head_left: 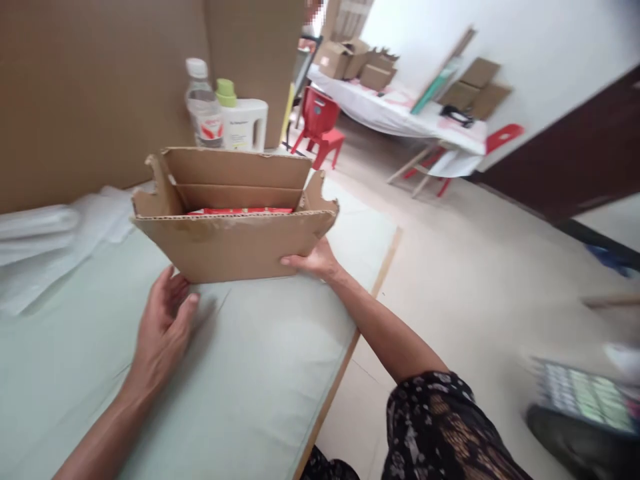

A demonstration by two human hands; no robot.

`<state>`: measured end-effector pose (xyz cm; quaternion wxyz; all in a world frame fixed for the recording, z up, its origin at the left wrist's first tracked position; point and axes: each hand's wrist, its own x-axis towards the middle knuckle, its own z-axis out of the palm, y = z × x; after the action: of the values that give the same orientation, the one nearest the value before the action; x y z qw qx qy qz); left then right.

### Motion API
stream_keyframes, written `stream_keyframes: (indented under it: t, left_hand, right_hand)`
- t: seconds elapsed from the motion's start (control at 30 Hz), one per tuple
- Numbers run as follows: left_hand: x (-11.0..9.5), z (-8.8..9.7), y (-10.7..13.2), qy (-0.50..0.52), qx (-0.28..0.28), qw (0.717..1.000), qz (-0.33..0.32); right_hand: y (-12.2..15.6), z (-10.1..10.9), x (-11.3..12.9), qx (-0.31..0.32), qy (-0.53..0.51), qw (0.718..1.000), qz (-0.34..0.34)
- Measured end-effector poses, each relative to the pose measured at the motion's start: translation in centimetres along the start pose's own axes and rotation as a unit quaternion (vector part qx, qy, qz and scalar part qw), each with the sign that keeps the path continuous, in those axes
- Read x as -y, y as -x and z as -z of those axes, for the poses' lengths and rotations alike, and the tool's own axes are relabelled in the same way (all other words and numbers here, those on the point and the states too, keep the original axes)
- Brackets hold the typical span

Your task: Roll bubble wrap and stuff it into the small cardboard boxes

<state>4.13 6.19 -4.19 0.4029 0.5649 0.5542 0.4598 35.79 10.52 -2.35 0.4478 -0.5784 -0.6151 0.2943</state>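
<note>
An open-topped brown cardboard box [235,248] stands on the pale green cloth of the table. Its rim is torn and uneven, with notched pieces sticking up at both ends. Inside, only the top of something red [243,211] shows. My right hand [315,260] grips the box at its lower right corner, thumb along the front and the other fingers hidden behind. By the lower left corner is my left hand [167,307], its fingers loosely curved and the thumb apart. Whether its fingertips touch the cardboard I cannot tell.
Behind the box stand a clear plastic bottle [204,110] and a white jug [245,123] with a green cap, before a large cardboard panel [100,87]. White wrapping sheets [65,233] lie at left. A wooden table edge [330,393] runs on the right; a red chair [320,117] stands beyond.
</note>
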Motion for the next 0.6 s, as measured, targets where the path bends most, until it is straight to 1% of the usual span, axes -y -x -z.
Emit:
stream_keyframes:
  t: [0.07, 0.1, 0.13, 0.17, 0.23, 0.3, 0.33, 0.4, 0.5, 0.6]
  left_hand:
    - [1.0, 1.9, 1.3, -0.052, 0.042, 0.998, 0.018]
    - [1.7, 3.0, 2.0, -0.102, 0.076, 0.992, 0.017]
    - [2.5, 4.3, 2.8, -0.159, 0.101, 0.982, -0.005]
    - [3.4, 5.5, 3.4, -0.207, 0.120, 0.970, -0.048]
    - [5.2, 7.5, 4.6, -0.252, 0.148, 0.943, -0.161]
    - [6.5, 8.6, 5.4, -0.272, 0.162, 0.910, -0.267]
    - [6.8, 8.8, 5.7, -0.283, 0.163, 0.895, -0.304]
    - [6.5, 8.5, 6.2, -0.310, 0.156, 0.870, -0.349]
    - [4.7, 7.5, 6.6, -0.340, 0.132, 0.853, -0.373]
    - [3.0, 6.7, 6.7, -0.360, 0.113, 0.850, -0.368]
  right_hand:
    - [-0.4, 1.1, -0.9, -0.030, -0.040, 0.998, 0.025]
    - [-0.8, 1.9, -1.5, -0.052, -0.053, 0.997, 0.033]
    - [-1.2, 2.7, -2.1, -0.076, -0.055, 0.995, 0.034]
    - [-1.7, 3.7, -2.9, -0.102, -0.051, 0.993, 0.032]
    - [-3.1, 5.8, -4.4, -0.153, -0.033, 0.987, 0.027]
    - [-4.9, 7.8, -5.9, -0.194, -0.012, 0.981, 0.026]
    - [-5.9, 8.6, -6.6, -0.207, -0.001, 0.978, 0.028]
    - [-8.0, 9.7, -7.9, -0.217, 0.023, 0.975, 0.032]
    - [-10.8, 10.3, -9.4, -0.220, 0.036, 0.973, 0.053]
    - [-13.1, 10.5, -10.7, -0.220, 0.019, 0.972, 0.081]
